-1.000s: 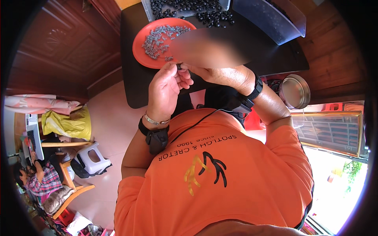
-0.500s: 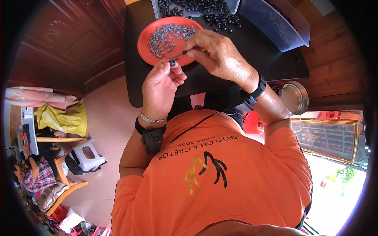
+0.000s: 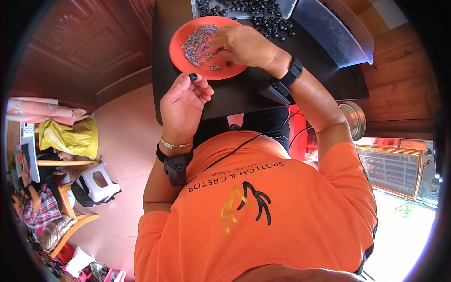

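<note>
My left hand (image 3: 184, 101) is raised beside the near edge of the red plate (image 3: 176, 60), palm up. Its thumb and fingertips pinch a small black bead (image 3: 193, 77). Over the plate, my right hand (image 3: 249, 47) reaches down with fingers bent together at the small silvery metal pieces (image 3: 196, 45). Its fingertips are partly hidden, so what they hold cannot be made out. A small dark piece (image 3: 228, 63) shows just under that hand; whether the hand holds it or it lies on the plate is unclear.
Many black beads (image 3: 275, 24) lie loose on the dark table (image 3: 249, 95), spilling by a clear tray (image 3: 295, 8). A translucent bin (image 3: 329, 35) stands at the right. A round metal tin (image 3: 353, 120) is beside my right elbow. Another person (image 3: 42, 207) sits at the far left.
My right hand has moved from near the left fingertips onto the plate, its fingers down at the silvery pieces. My left hand has shifted slightly left, still pinching the black bead.
</note>
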Motion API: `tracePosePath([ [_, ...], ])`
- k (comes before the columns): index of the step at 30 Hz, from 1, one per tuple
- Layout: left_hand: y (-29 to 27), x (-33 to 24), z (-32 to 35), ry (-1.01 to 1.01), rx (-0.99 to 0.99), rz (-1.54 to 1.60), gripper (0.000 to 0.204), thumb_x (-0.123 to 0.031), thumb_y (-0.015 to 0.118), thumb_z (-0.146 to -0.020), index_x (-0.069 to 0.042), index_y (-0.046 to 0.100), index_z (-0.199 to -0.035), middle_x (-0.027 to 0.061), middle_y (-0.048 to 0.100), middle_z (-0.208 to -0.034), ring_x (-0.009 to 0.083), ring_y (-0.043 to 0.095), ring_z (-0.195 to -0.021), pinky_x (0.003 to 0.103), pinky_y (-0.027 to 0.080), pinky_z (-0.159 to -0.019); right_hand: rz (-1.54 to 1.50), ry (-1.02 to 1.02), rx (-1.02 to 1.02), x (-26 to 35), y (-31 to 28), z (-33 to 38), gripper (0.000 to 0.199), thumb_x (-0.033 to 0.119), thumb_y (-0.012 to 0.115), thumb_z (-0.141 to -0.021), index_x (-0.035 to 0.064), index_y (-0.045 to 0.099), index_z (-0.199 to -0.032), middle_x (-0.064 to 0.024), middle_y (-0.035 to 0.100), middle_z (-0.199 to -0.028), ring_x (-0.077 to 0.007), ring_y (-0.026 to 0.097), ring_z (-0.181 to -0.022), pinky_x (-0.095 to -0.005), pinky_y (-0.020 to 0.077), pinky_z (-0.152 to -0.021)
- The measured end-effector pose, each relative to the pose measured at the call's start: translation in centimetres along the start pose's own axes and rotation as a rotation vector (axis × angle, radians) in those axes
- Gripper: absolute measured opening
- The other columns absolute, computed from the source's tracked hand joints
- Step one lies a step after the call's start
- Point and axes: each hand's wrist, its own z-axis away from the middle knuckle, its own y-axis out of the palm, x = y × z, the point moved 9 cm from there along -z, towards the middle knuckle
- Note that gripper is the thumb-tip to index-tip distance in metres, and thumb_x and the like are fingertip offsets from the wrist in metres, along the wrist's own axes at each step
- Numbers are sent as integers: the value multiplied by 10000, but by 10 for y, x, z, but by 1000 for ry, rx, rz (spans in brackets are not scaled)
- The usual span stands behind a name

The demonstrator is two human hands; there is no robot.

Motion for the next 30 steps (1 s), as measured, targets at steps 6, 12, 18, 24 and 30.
tracePosePath([
  [6, -1, 0, 1, -7, 3, 9, 195, -200, 469, -911, -32, 555, -959, 92, 579, -904, 222, 577, -827, 321, 439, -762, 91, -39, 23, -9, 25, -10, 92, 111, 623, -774, 63, 673, -834, -91, 623, -830, -284, 607, -826, -389, 492, -750],
  [12, 3, 5, -1, -44, 57, 24, 203, -205, 475, -908, -26, 556, -960, 104, 583, -906, 226, 582, -831, 322, 446, -769, 51, 15, -3, -18, 28, -9, 112, 100, 602, -781, 52, 652, -870, -122, 625, -832, -313, 608, -843, -403, 486, -759],
  [18, 11, 10, -3, -63, 72, 16, 208, -209, 480, -908, -23, 556, -960, 109, 585, -910, 228, 584, -835, 330, 452, -774, 44, 86, -11, -26, 28, -6, 128, 105, 594, -810, 30, 631, -907, -142, 641, -882, -310, 613, -863, -386, 485, -778],
  [24, 19, 9, -4, -49, 103, -12, 206, -212, 473, -926, -30, 552, -979, 103, 585, -919, 218, 582, -848, 328, 451, -784, -734, 165, 31, -1, 8, 11, 177, 176, 604, -904, 20, 623, -987, -42, 641, -867, -154, 603, -868, -291, 475, -811],
  [30, 30, 12, -5, -34, 137, -29, 218, -215, 457, -956, -28, 541, -1032, 77, 588, -934, 202, 580, -855, 324, 451, -787, -1271, 147, 198, 33, 5, 25, 182, 199, 629, -912, 30, 629, -981, -8, 628, -843, -83, 590, -820, -235, 469, -791],
])
